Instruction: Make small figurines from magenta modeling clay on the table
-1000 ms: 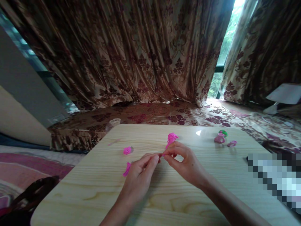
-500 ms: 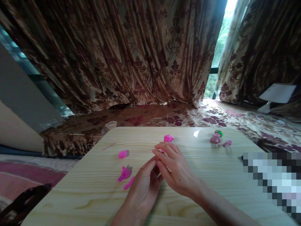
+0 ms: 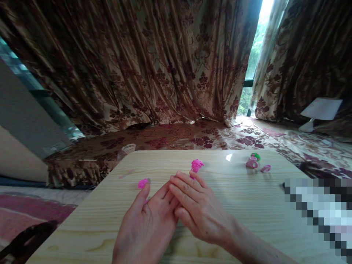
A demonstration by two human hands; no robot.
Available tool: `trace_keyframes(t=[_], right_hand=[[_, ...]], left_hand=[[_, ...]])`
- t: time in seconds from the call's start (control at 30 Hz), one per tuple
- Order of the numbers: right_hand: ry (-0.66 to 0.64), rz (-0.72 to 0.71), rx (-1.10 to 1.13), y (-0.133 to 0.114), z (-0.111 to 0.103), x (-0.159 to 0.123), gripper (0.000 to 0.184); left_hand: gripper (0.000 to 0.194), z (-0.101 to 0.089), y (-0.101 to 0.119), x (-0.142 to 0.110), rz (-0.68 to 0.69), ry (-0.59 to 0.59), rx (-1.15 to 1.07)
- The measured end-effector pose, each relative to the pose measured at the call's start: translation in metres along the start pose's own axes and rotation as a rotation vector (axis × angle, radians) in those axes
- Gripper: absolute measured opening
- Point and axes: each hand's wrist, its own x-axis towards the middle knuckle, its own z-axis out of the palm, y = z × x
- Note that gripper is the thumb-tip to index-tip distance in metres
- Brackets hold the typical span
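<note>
My left hand (image 3: 151,223) is turned palm up with its thumb spread away, low over the table. Across its fingers lies my right hand (image 3: 202,207), palm down, its fingers stretched out nearly flat. Whether anything sits between the two hands is hidden. Just beyond my right fingertips stands a crumpled-looking bright pink piece (image 3: 197,165), its lower part partly covered. By my left thumb tip lies a pink lump (image 3: 142,183). Only a sliver of another pink piece shows behind the left hand.
At the table's (image 3: 233,190) back right are a small pinkish container (image 3: 251,162), a green ball-like thing with pink spots (image 3: 256,156) and a pinkish ring-like piece (image 3: 266,168). Behind stand a clear container (image 3: 127,149), a white lamp (image 3: 321,109) and patterned curtains (image 3: 165,66).
My left hand has unfolded, with its palm and thumb now spread. It covers pink pieces that showed beside it before. My right hand has shifted slightly left and flattened over the left fingers.
</note>
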Motion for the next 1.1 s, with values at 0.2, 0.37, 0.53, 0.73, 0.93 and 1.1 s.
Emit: trace_keyframes(t=[0.2, 0.37, 0.53, 0.73, 0.93, 1.1], right_hand=[[0.018, 0.071, -0.021, 0.005, 0.002, -0.003, 0.046], [-0.049, -0.072, 0.001, -0.002, 0.000, -0.002, 0.048], [-0.024, 0.023, -0.006, -0.001, 0.000, -0.002, 0.051], [-0.071, -0.069, 0.000, -0.006, 0.000, -0.003, 0.054], [-0.030, 0.064, -0.044, 0.002, 0.003, -0.005, 0.057], [-0.058, -0.048, -0.025, -0.001, 0.003, -0.003, 0.059]], left_hand=[[0.050, -0.003, 0.000, 0.002, 0.001, -0.025, -0.061], [0.055, -0.010, 0.003, 0.003, 0.066, 0.002, -0.153], [0.053, -0.008, -0.004, 0.004, -0.093, -0.094, -0.199], [0.063, -0.016, 0.003, 0.006, 0.127, -0.126, -0.263], [0.062, -0.005, -0.005, 0.007, -0.053, -0.156, -0.354], [0.064, -0.010, 0.000, 0.011, 0.080, -0.121, -0.382]])
